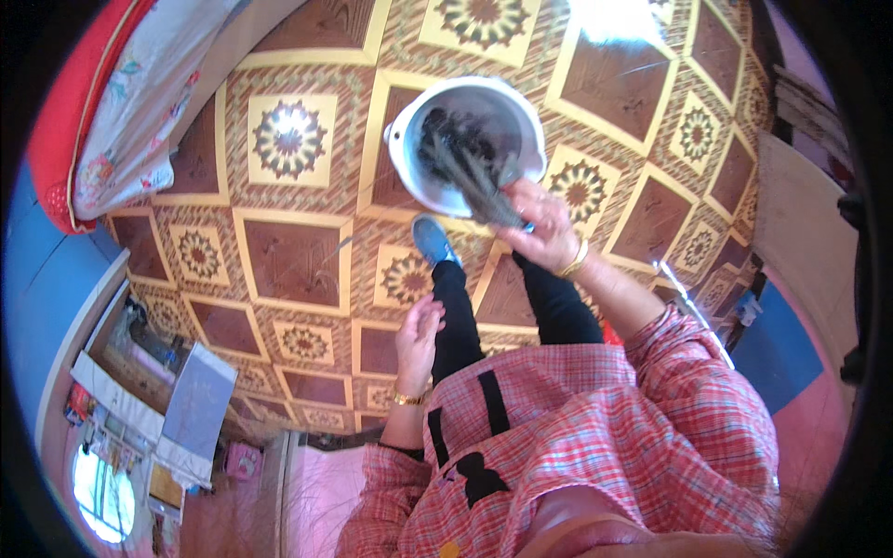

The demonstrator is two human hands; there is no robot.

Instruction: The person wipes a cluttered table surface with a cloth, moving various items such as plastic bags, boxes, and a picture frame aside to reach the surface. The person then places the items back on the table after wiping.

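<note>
A white bucket [418,183] stands on the patterned floor in front of my feet, with a dark, wet-looking mass and cloudy water inside. My right hand [544,222] is at its near right rim and grips a bundle of dark grey strips [469,171], which looks like cloth or a mop head; the upper part lies over the rim into the bucket. A small blue bit shows by the fingers. My left hand [420,329] hangs near my left leg, fingers slightly bent, holding nothing. A blue shoe [431,239] is on my left foot, just below the bucket.
A bed with a red and white floral cover [125,139] is at the upper left. An open drawer or box [132,356] and a dresser with a round mirror [103,495] are at the lower left. A light brown piece of furniture [802,202] stands at the right.
</note>
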